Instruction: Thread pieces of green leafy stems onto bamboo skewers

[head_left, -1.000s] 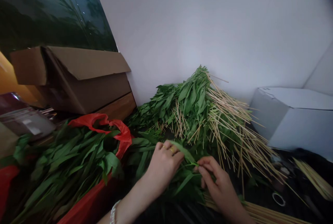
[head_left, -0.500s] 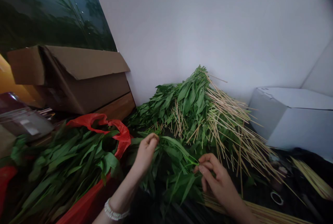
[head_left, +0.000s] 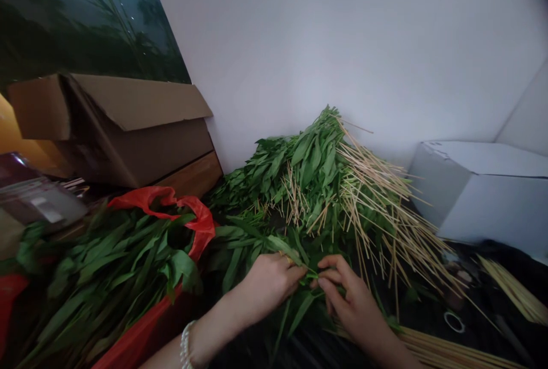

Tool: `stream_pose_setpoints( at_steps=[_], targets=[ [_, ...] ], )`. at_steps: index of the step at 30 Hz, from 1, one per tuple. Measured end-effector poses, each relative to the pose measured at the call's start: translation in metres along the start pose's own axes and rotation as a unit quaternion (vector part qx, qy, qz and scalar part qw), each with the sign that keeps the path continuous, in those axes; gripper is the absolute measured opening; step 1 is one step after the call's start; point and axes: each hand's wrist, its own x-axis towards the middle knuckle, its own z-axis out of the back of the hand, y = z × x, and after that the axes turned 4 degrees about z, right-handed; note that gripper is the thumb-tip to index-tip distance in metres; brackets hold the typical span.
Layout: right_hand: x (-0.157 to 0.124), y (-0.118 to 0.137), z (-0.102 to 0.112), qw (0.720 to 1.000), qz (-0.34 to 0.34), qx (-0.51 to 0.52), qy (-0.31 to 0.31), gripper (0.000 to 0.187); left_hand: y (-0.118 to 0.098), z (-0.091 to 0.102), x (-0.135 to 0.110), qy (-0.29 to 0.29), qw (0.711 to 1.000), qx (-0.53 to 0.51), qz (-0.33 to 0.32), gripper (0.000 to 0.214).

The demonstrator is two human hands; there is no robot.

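Observation:
My left hand [head_left: 269, 283] and my right hand [head_left: 346, 297] meet low in the middle, both pinched on the same bunch of long green leaves [head_left: 295, 255]. The fingertips of the two hands nearly touch. A bead bracelet sits on my left wrist. Just beyond the hands rises a heap of leaves threaded on thin bamboo skewers [head_left: 342, 192], leaning against the white wall. More bare skewers [head_left: 445, 352] lie under my right wrist. Whether a skewer is in my right hand I cannot make out.
A red plastic bag [head_left: 180, 209] full of loose green leaves lies at the left. Behind it stands an open cardboard box [head_left: 128, 129]. A white box [head_left: 483, 192] stands at the right, with another skewer bundle [head_left: 514, 292] and a small ring [head_left: 450, 320] on the dark surface.
My left hand went out left to the loose leaves, then came back with leaves to meet my right hand. The right hand stayed almost in place.

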Motion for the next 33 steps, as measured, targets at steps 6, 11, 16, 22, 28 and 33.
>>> stream_pose_setpoints(
  at_steps=[6,11,16,22,28,33],
  targets=[
    [0.003,-0.003,0.008,0.982,0.061,-0.178,0.027,0.025,0.001,0.004,0.001,-0.030,0.998,-0.031,0.046,0.005],
    [0.002,0.003,0.003,0.989,0.044,-0.134,0.044,0.033,-0.003,-0.002,0.006,-0.116,0.941,-0.251,0.196,0.016],
    [0.002,-0.001,0.010,0.983,0.065,-0.173,-0.008,0.031,0.041,0.013,0.000,-0.263,0.814,-0.351,0.380,0.018],
    [0.000,-0.009,0.007,0.967,0.087,-0.237,-0.038,0.030,0.045,0.053,-0.017,-0.233,0.855,-0.337,0.318,0.027],
    [-0.003,-0.013,0.000,0.958,0.101,-0.268,-0.020,0.030,-0.011,0.024,-0.019,-0.084,0.944,-0.246,0.202,0.011],
    [-0.006,-0.010,-0.003,0.948,0.126,-0.291,-0.022,0.030,-0.016,-0.005,-0.012,-0.086,0.984,-0.067,0.142,0.019]
  ],
)
